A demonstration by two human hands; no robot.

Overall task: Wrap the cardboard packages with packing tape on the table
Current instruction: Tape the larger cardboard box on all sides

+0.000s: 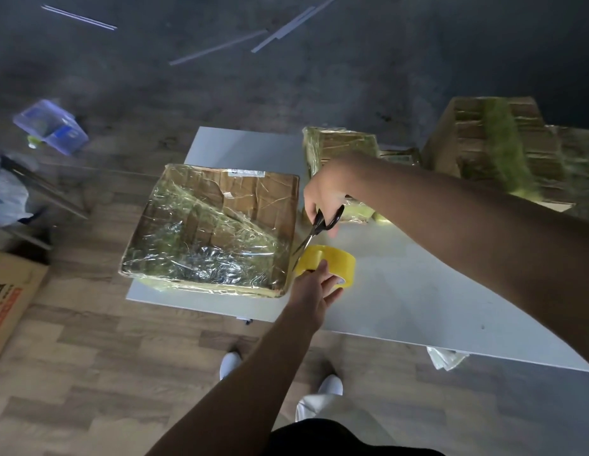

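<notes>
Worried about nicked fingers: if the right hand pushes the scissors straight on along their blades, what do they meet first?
The scissors in the right hand likely meet the yellow tape roll, held by the left hand, beside the wrapped package; depth unclear.

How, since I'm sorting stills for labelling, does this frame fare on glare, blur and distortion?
Head view: glare glints off the tape-wrapped cardboard package; the stacked packages at far right are smeared by blur; the table edge stays nearly straight; light is dim, yet the scissors and yellow tape roll read sharply.

shoes (331,385): white, pair | trousers (311,408): pale, whitish | top (352,439): black, at lower edge | forearms (253,373): bare
</notes>
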